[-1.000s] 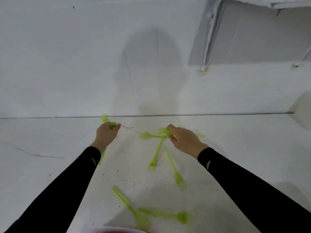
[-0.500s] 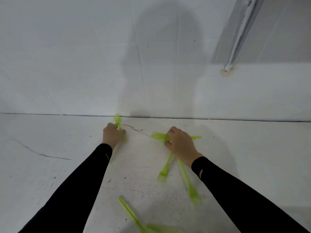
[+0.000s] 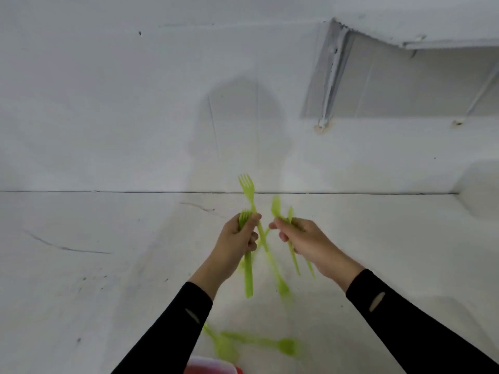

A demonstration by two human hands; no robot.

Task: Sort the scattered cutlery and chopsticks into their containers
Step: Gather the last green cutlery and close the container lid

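A person in black sleeves worked over a scuffed white table set against a white wall, both hands raised above the surface. The left hand was closed around two green plastic forks: a tall fork with its tines pointing up past the table's far edge, and a second fork whose tines showed just above the fingers and whose handle hung down below the fist. Between the hands, a loose green fork lay blurred on the table, tines toward the camera. The right hand pinched a small bundle of green cutlery, too blurred to tell apart, with the handles trailing below the palm. Nearer the camera, two more green pieces lay crossed on the table, just beyond the rim of a red container at the bottom edge.
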